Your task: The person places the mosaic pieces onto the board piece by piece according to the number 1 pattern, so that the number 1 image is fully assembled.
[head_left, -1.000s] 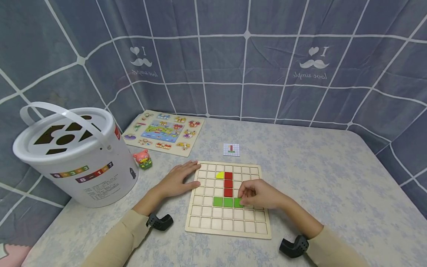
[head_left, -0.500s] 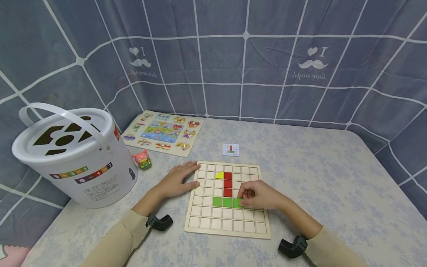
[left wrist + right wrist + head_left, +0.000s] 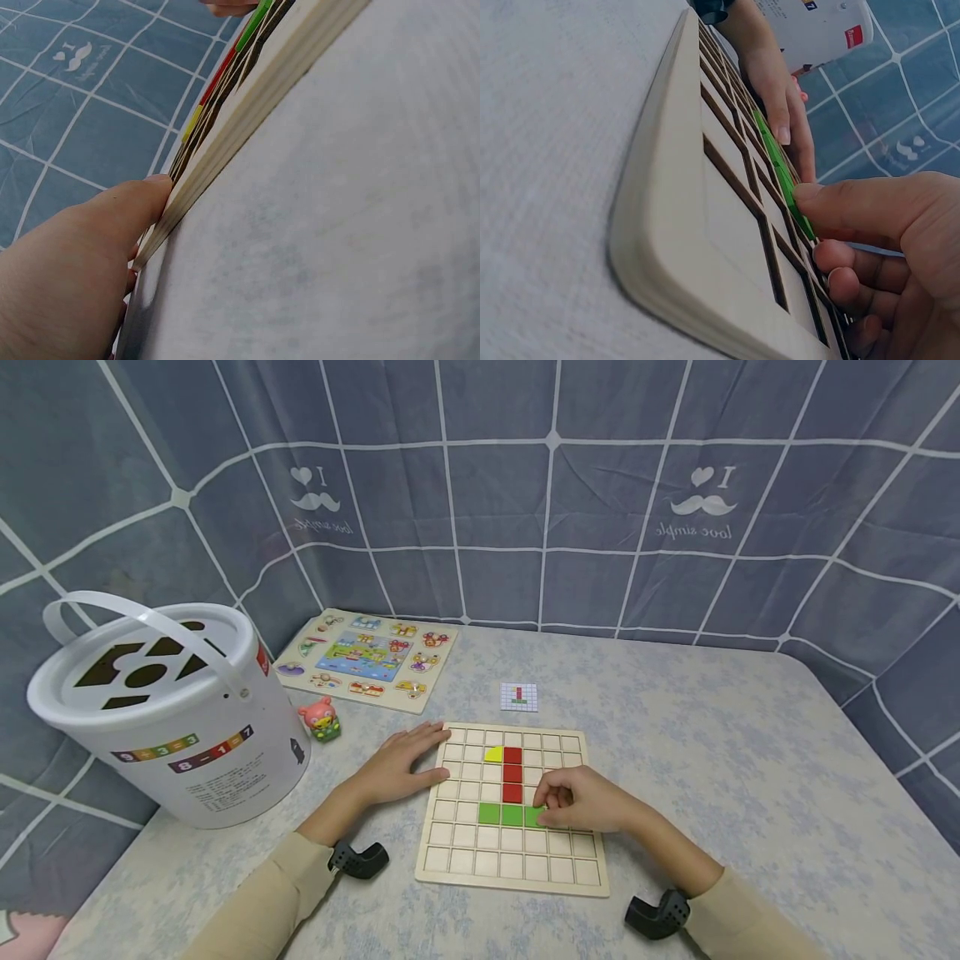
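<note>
A square wooden grid board point(image 3: 517, 868) lies on the table, carrying a yellow quarter-round tile point(image 3: 494, 754), a column of red tiles point(image 3: 512, 774) and a row of green tiles point(image 3: 500, 813). My left hand point(image 3: 401, 764) rests against the board's left edge with its fingers extended; in the left wrist view its thumb point(image 3: 142, 201) touches the rim. My right hand point(image 3: 585, 797) has curled fingers and holds the rightmost green tile point(image 3: 532, 816) at its cell, partly covering it. The right wrist view shows the thumb point(image 3: 840, 199) on that tile.
A small pattern card point(image 3: 519, 697) lies behind the board. At the back left is a picture puzzle board point(image 3: 360, 693), with a pink-and-green toy figure point(image 3: 322, 719) in front of it. A white lidded bucket point(image 3: 225, 768) stands at the far left.
The right hand has shifted very slightly down at the rightmost green tile. The left hand and the tiles keep their places.
</note>
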Motion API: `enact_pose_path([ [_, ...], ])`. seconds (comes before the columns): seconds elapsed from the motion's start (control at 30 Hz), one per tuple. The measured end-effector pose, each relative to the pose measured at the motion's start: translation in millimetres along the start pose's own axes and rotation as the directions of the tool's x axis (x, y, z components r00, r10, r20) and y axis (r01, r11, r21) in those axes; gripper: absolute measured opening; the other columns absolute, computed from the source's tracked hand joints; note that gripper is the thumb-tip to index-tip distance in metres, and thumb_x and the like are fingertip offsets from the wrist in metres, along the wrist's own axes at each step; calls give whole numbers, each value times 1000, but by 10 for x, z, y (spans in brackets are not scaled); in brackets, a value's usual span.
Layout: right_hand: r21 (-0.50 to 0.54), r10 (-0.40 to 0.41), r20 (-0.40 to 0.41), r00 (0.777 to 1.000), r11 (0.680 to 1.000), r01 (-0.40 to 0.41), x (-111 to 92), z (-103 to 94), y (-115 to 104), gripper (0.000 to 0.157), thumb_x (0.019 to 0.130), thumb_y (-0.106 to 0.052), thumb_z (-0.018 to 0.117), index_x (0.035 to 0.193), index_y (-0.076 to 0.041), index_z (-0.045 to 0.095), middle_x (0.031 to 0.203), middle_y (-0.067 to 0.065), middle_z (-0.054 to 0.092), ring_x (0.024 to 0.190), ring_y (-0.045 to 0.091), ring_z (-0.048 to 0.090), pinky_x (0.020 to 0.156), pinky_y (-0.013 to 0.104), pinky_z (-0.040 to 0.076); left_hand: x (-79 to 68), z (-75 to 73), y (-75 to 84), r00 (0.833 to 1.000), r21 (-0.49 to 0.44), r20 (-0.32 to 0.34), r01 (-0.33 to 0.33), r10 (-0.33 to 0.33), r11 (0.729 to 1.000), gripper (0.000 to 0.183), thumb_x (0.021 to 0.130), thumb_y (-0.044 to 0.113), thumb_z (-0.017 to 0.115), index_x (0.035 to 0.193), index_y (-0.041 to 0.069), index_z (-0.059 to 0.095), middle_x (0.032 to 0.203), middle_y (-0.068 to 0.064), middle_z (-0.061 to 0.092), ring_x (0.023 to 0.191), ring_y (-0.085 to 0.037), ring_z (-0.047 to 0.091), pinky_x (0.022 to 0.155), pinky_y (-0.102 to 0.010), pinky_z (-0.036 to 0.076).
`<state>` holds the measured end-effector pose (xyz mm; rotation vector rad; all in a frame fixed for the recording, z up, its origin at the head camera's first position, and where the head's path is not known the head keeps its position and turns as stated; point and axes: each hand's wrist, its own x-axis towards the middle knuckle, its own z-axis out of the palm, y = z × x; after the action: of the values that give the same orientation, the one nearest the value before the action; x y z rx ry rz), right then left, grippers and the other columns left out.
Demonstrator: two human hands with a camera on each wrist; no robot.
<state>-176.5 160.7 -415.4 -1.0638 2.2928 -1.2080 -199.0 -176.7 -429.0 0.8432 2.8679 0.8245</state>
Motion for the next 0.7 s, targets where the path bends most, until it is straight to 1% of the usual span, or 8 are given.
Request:
enact_pose_path([
  [0.17, 2, 12, 1, 1000, 1000, -12, -1, 0, -5, 10, 87, -14, 75, 94, -10, 68, 73, -6, 55, 60, 5, 46, 56, 22, 43, 0, -2, 5, 1000, 0, -2, -3, 3, 1000, 68, 94, 43, 62, 148, 9, 43, 154, -14, 35, 144, -34, 26, 114, -58, 17],
  [0.5, 25, 9, -2, 1000, 1000, -9, -3, -1, -22, 11, 87, -14, 75, 94, -8, 68, 72, -6, 54, 60, 6, 45, 56, 22, 43, -5, 0, 4, 1000, -4, -1, -2, 2, 1000, 68, 94, 44, 61, 148, 9, 43, 154, -14, 35, 144, -34, 25, 114, -58, 17],
  [0.7, 52, 38, -9, 999, 998, -37, -2, -26, -9, 11, 89, -15, 73, 94, -7, 68, 72, -4, 56, 62, 7, 48, 57, 22, 44, -3, -3, 11, 1000, -1, -2, -3, 3, 1000, 68, 94, 44, 61, 148, 9, 43, 154, -14, 35, 144, -34, 26, 114, -58, 17],
])
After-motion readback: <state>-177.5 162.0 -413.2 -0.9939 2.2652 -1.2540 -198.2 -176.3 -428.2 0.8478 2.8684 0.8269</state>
